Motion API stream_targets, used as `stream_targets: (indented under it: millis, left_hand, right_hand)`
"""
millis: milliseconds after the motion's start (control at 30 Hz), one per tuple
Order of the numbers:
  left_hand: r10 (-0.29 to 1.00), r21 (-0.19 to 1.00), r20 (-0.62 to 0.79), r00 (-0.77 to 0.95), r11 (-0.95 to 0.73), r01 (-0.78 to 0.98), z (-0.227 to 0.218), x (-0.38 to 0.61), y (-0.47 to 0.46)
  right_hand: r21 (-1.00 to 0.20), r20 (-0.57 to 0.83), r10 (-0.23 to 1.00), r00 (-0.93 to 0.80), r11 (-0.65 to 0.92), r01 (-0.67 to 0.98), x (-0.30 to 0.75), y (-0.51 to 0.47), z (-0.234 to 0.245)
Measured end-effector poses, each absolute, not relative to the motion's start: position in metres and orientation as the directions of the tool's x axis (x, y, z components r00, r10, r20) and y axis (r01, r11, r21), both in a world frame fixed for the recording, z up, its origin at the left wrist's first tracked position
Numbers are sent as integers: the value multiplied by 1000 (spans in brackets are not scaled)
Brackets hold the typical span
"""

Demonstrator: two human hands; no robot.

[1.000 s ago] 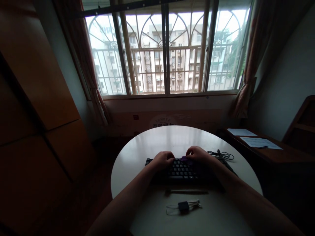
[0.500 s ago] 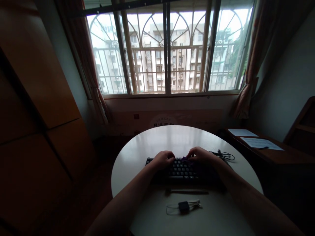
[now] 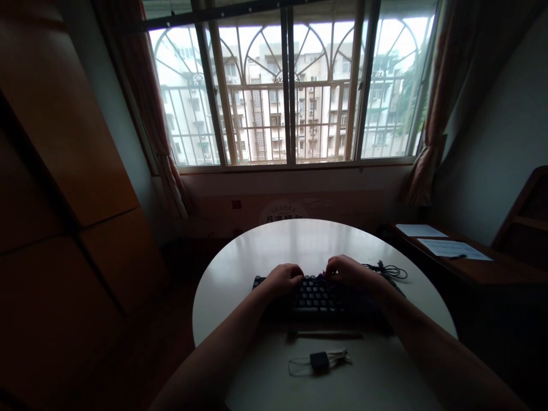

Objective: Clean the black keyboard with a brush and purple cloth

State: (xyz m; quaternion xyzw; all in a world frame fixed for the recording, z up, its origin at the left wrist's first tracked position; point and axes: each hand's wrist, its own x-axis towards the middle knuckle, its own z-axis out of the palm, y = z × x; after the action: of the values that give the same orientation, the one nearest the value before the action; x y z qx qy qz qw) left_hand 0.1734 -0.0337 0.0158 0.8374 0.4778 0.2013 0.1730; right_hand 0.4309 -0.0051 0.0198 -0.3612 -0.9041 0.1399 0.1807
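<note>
Best, probably, to steady the black keyboard [image 3: 314, 301] with the left hand [image 3: 282, 278], curled over its left part, whether gripping or merely resting impossible to tell, and to guide the purple cloth [image 3: 324, 277], pinched in the right hand [image 3: 346, 268], gently along the rows without snagging keycaps. Lying flat on the round white table [image 3: 240, 257], beyond a thin stick [image 3: 329, 334], with long axis left to right and space-bar edge nearest.

A room in a home, by its look: gathered curtains [image 3: 422, 177] flank a barred sliding window [image 3: 290, 103] at top centre, apartment blocks [image 3: 268, 105] beyond; a wooden cabinet [image 3: 77, 131] fills the left edge.
</note>
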Motion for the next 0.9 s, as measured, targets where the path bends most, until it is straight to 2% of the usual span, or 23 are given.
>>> stream_targets:
  millis: [167, 300, 667, 900]
  left_hand:
    - [874, 480, 160, 459, -475, 738, 17, 173, -34]
    - [875, 478, 157, 458, -473, 740, 17, 174, -34]
    - [868, 477, 164, 468, -485, 733, 16, 173, -33]
    - [874, 472, 146, 463, -473, 744, 21, 176, -36]
  right_hand:
    - [-478, 222, 710, -668, 676, 560, 439, 2, 14]
    - [-557, 165, 741, -651, 614, 559, 446, 4, 14]
    - [-569, 4, 805, -593, 489, 661, 460, 5, 22]
    - [-568, 14, 779, -627, 522, 636, 460, 6, 19]
